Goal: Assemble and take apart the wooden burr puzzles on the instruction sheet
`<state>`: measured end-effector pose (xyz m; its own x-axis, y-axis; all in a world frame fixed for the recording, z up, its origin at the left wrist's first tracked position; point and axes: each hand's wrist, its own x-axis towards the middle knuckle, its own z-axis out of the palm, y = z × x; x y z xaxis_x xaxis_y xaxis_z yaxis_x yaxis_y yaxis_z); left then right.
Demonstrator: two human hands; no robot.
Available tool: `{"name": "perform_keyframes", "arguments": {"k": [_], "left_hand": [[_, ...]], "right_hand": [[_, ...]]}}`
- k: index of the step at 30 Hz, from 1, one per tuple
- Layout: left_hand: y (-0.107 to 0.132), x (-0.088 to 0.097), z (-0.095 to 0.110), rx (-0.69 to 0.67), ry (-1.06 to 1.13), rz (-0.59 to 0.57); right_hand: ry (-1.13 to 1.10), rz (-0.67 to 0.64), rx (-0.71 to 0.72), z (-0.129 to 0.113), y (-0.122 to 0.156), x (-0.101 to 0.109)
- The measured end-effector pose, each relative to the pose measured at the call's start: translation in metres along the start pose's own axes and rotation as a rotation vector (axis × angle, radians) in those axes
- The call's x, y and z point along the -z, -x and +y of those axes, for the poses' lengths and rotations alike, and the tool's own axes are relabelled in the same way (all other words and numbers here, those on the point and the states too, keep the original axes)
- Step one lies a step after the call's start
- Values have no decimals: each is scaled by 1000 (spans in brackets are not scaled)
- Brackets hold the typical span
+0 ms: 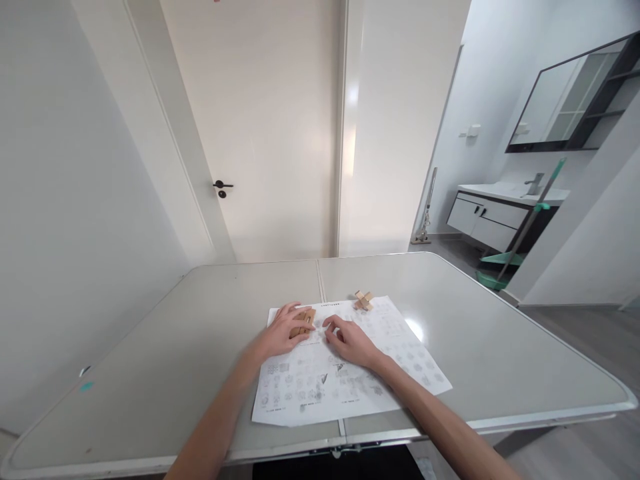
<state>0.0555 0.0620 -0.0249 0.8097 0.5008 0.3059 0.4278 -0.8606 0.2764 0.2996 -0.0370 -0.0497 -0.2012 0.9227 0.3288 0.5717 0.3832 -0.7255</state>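
My left hand (pixel 285 331) rests on the left part of a printed paper sheet (pixel 310 373), its fingers and thumb around a brown wooden puzzle piece (pixel 303 323) with slots. Part of that piece is hidden under the fingers. Just to the right, my right hand (pixel 347 339) is over the sheet with loosely curled fingers. A small gap shows between its thumb and index finger, and nothing is visible in it. Beyond the right hand, a light wooden interlocking burr puzzle (pixel 363 301) sits at the sheet's far edge.
The sheet lies on a grey folding table (pixel 165 360) with a metal rim and a centre seam. A closed door (pixel 270 133) stands behind it. At the right are a washbasin cabinet (pixel 487 217), a mirror, and a green broom and dustpan (pixel 493 280).
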Motion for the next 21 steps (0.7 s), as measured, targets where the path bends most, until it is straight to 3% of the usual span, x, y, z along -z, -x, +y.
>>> {"name": "perform_keyframes", "arguments": {"k": [6, 12, 21], "left_hand": [[-1, 0, -2, 32, -28, 99], [-6, 2, 12, 35, -39, 196], [-7, -14, 45, 9, -36, 135]], "right_hand": [[14, 6, -3, 1, 0, 0], [25, 22, -15, 2, -1, -1], [59, 210, -143, 11, -6, -1]]}}
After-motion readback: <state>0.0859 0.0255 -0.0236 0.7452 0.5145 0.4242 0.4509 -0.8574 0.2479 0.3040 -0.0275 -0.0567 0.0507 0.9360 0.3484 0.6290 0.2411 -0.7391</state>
